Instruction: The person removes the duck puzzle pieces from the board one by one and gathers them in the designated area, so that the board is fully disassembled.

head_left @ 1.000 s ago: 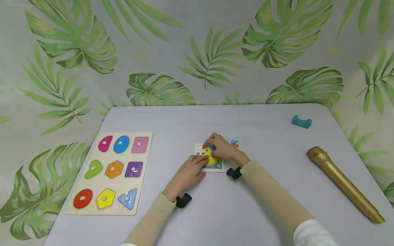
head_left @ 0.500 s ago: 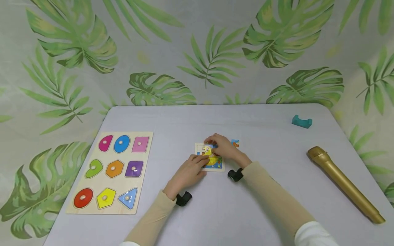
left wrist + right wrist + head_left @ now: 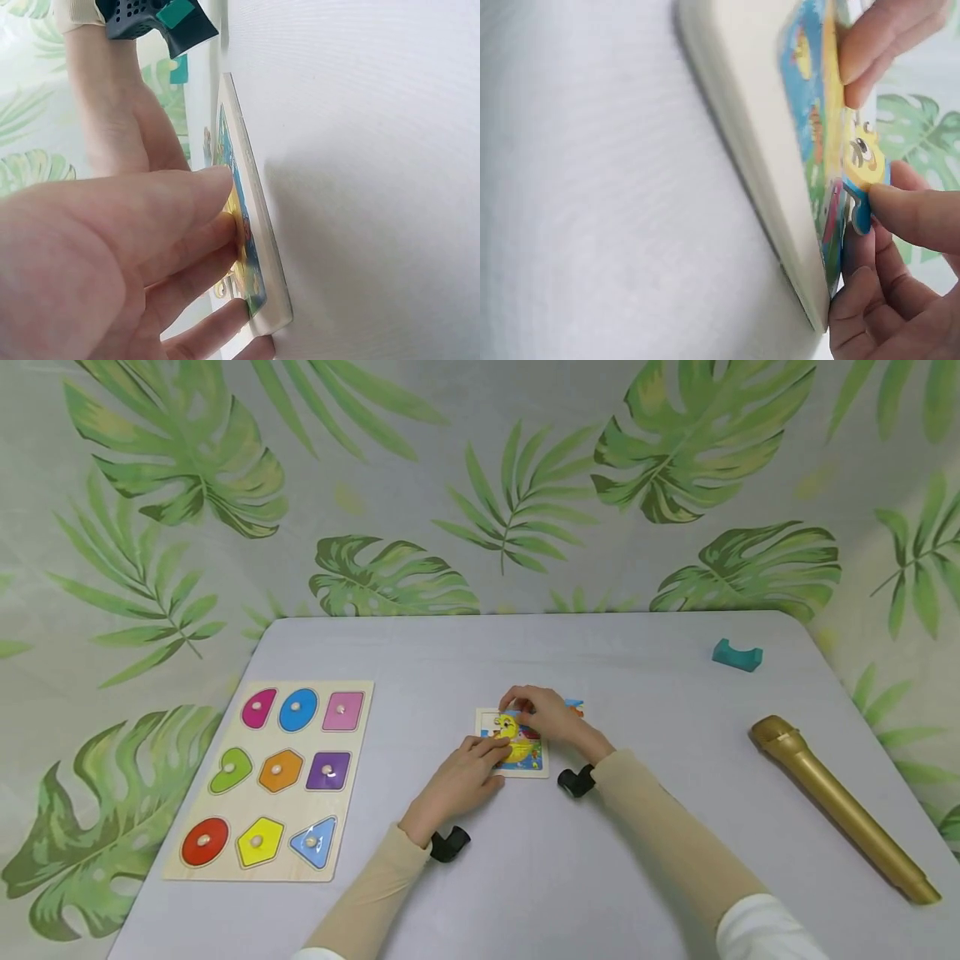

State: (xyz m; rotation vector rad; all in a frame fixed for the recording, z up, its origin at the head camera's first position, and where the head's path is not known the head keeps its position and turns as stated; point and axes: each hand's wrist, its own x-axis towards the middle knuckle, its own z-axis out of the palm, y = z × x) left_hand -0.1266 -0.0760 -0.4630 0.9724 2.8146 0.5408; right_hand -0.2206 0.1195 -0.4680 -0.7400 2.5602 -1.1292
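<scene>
Right hand [image 3: 543,712] is pinching a lobed piece [image 3: 865,166]; relaxed left hand [image 3: 461,777] is touching a wooden puzzle [image 3: 750,101]; knobbed board [image 3: 300,806] is lying apart.

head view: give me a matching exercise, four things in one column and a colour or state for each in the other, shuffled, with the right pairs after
Column one
1. mic
2. right hand
3. board
4. block

Column two
A. teal, with a curved notch
B. bears nine knobbed shapes
C. gold, lying slantwise
D. pinches a yellow and blue piece

Right pairs: 1-C, 2-D, 3-B, 4-A
</scene>
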